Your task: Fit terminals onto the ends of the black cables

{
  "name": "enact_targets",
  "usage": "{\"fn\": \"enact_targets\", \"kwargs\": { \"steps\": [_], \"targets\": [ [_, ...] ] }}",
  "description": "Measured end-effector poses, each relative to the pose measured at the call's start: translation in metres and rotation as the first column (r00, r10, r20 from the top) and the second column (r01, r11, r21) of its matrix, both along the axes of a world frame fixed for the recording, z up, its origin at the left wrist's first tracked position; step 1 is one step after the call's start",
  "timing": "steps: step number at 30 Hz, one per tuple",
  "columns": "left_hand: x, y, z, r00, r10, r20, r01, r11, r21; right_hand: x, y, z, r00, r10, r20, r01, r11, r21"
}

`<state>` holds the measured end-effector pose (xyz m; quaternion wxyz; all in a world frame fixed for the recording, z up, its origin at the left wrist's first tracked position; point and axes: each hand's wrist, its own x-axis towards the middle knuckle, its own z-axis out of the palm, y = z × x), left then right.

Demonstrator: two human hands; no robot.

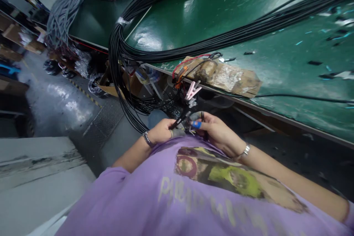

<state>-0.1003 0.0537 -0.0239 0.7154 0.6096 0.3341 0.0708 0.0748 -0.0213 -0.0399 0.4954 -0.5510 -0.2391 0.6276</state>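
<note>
My left hand is closed on a black cable close to my shirt, and its fingertips are partly hidden. Just beside it, my right hand has its fingers curled in a pinch, with blue tape on the thumb and a grey covering on a finger. Between the hands a few thin light wire ends show. What the right fingers hold is too blurred to make out. A pink clothes peg hangs at the table edge just beyond the hands.
A long bundle of black cables lies across the green table and droops over its edge on the left. Taped cardboard sits on the table edge by an orange clip. Grey cable bundles hang further left.
</note>
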Motion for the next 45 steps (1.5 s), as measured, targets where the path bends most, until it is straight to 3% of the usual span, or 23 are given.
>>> {"fn": "enact_targets", "kwargs": {
  "steps": [3,6,9,13,16,18,20,23,25,28,33,37,41,45],
  "targets": [
    [-0.004,0.003,0.0,0.998,0.061,0.012,-0.06,0.996,-0.062,0.005,-0.001,0.0,0.995,-0.058,0.079,0.052,0.996,0.077],
    [-0.006,0.004,-0.002,0.997,0.071,-0.002,-0.071,0.993,-0.095,0.005,-0.003,0.01,0.958,0.057,0.281,-0.116,0.973,0.199],
    [-0.004,0.003,-0.004,0.998,0.066,-0.007,-0.066,0.996,-0.053,0.002,-0.006,0.016,0.869,0.123,0.48,-0.274,0.926,0.258],
    [0.0,-0.002,-0.009,0.997,0.073,0.006,-0.073,0.986,0.148,0.0,-0.008,0.013,0.761,0.119,0.638,-0.336,0.913,0.231],
    [0.0,-0.006,-0.013,0.99,0.143,0.001,-0.132,0.906,0.403,0.0,-0.008,0.01,0.743,0.091,0.663,-0.302,0.929,0.212],
    [0.0,-0.008,-0.013,0.979,0.202,-0.023,-0.164,0.851,0.499,0.002,-0.008,0.009,0.744,0.075,0.664,-0.302,0.924,0.235],
    [-0.001,-0.005,-0.01,0.978,0.209,-0.019,-0.178,0.876,0.448,0.005,-0.008,0.01,0.739,0.088,0.668,-0.359,0.89,0.281],
    [-0.004,0.004,-0.006,0.987,0.155,0.045,-0.161,0.963,0.215,0.011,-0.008,0.013,0.695,0.063,0.716,-0.46,0.805,0.375],
    [-0.009,0.011,-0.006,0.99,0.126,0.068,-0.131,0.989,0.074,0.014,-0.007,0.016,0.64,-0.019,0.768,-0.513,0.734,0.445],
    [-0.016,0.018,-0.007,0.997,0.047,0.062,-0.043,0.997,-0.06,0.014,-0.002,0.021,0.524,-0.106,0.845,-0.625,0.626,0.466],
    [-0.021,0.017,-0.009,0.999,-0.047,0.022,0.049,0.993,-0.104,0.009,0.007,0.029,0.38,-0.071,0.922,-0.789,0.496,0.363],
    [-0.02,0.016,-0.011,0.999,-0.053,0.011,0.054,0.991,-0.121,0.009,0.01,0.029,0.383,-0.003,0.924,-0.82,0.459,0.341],
    [-0.016,0.018,-0.008,0.994,-0.098,0.041,0.102,0.988,-0.113,0.008,0.012,0.029,0.5,0.183,0.847,-0.809,0.448,0.381],
    [-0.008,0.02,-0.001,0.982,-0.182,0.047,0.185,0.979,-0.088,0.004,0.015,0.028,0.613,0.446,0.652,-0.768,0.529,0.361]
  ]
}}
